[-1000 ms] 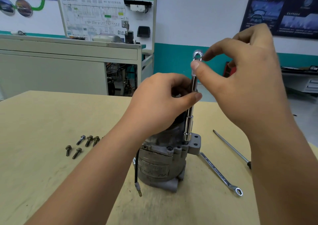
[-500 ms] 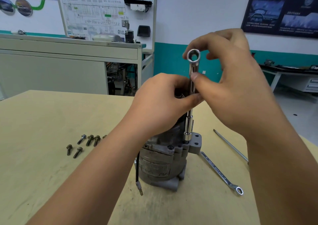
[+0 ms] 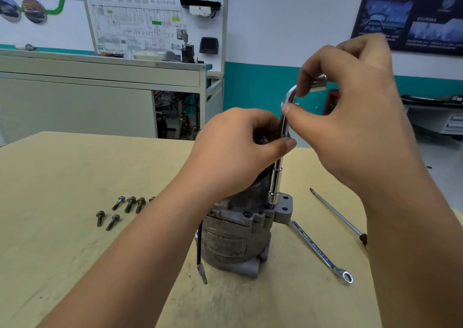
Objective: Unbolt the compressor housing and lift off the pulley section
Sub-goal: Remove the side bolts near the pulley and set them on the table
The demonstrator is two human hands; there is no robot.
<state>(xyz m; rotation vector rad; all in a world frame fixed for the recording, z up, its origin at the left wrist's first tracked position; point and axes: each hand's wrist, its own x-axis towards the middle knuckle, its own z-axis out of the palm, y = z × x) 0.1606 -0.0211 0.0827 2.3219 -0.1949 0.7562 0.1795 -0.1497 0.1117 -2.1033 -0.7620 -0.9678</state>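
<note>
**Socket wrench seated on upright compressor**

The compressor (image 3: 233,242) stands upright in the middle of the table (image 3: 62,189). A bent socket wrench (image 3: 277,179) stands vertical, with its socket on the housing's top edge. The left hand (image 3: 238,149) curls over the compressor's top, thumb against the wrench shaft. The right hand (image 3: 350,117) pinches the wrench's upper bend. Loose bolts (image 3: 120,209) lie to the left. A combination wrench (image 3: 320,250) and a screwdriver (image 3: 335,215) lie to the right.

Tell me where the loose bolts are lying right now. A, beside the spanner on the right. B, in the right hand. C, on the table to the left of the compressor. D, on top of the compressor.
C: the loose bolts lie in a cluster on the table, to the left of the compressor.
</note>
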